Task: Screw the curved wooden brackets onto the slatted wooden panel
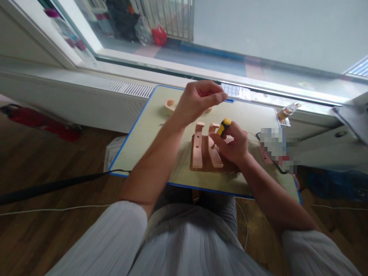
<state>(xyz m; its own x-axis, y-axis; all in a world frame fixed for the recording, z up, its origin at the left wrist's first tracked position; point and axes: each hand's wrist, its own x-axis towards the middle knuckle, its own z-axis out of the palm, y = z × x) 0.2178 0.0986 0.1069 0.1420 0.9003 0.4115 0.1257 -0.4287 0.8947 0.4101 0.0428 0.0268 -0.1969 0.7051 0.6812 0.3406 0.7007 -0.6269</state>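
Note:
My right hand (235, 145) is closed around a small screwdriver (224, 125) with a yellow and black handle. It sits over the right one of two pale strips, at a hole or screw partway along it. That right strip (216, 157) and the left strip (197, 151), which has dark holes, lie side by side on a brown board (205, 153). Both strips bend up at the far end. My left hand (201, 97) is raised above the far part of the table, thumb and fingers pinched together; anything between the fingertips is too small to make out.
The table (149, 126) has a blue edge and stands against the window sill. A curved pale piece (170, 103) lies at its far left. At the right are a phone-like object with a blurred screen (271, 143) and a bottle (289, 111). A black strap (71, 181) reaches the left edge.

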